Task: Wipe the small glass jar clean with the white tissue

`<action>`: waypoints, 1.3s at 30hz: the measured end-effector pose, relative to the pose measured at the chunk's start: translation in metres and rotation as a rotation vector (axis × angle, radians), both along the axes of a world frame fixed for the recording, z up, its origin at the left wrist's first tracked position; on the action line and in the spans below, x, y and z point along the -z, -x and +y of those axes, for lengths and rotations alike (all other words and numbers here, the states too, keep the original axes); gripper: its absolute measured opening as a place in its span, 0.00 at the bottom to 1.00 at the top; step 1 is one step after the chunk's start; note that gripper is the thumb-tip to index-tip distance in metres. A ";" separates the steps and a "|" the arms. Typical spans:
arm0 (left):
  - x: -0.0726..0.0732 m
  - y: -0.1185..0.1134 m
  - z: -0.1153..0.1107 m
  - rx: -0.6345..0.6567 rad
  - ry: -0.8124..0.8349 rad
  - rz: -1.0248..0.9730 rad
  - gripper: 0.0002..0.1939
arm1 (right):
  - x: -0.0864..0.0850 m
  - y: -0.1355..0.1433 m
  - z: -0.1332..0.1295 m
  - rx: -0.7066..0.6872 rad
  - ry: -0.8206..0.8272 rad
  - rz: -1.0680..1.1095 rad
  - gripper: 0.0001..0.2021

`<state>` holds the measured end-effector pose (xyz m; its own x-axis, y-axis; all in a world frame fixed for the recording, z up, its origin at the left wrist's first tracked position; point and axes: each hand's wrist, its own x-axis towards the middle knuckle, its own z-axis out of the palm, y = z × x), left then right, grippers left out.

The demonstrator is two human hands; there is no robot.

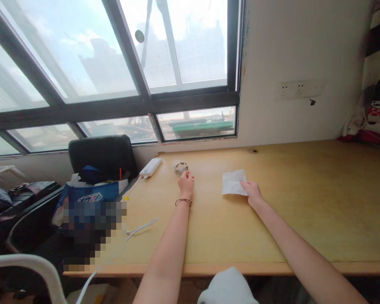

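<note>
Our left hand [186,182] is curled loosely, fingertips touching a small shiny silvery crumpled bundle [180,168] far back on the pale wooden bench [304,202]. Our right hand [252,192] pins the near corner of a thin, flat white paper tissue [233,182] lying mid-bench, fingers narrow.

Mid-frame: left hand [186,182] w/ bracelet, fingertips at small shiny object [180,168]. Right hand [252,193] touching white tissue [234,182] on wood desk [304,202]. Left of ctr: white power bank [150,167] + cable. Far left: black chair [103,156] w/ blue bag [91,195]. Window across top.
</note>
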<state>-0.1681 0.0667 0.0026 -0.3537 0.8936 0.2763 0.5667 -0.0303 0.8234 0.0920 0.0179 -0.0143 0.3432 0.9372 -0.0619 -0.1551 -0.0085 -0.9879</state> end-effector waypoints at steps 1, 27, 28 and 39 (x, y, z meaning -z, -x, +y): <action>0.000 0.011 0.003 -0.036 0.011 0.030 0.16 | 0.001 0.000 0.000 -0.004 0.030 0.006 0.07; -0.014 -0.066 -0.030 0.323 -0.266 0.383 0.11 | -0.020 0.012 -0.003 -0.053 -0.134 0.425 0.10; -0.014 -0.080 -0.038 0.371 -0.286 0.414 0.10 | -0.022 0.014 -0.005 -0.093 -0.147 0.431 0.11; -0.011 -0.129 -0.081 0.661 -0.303 0.129 0.19 | -0.025 0.013 -0.012 -0.112 -0.204 0.287 0.18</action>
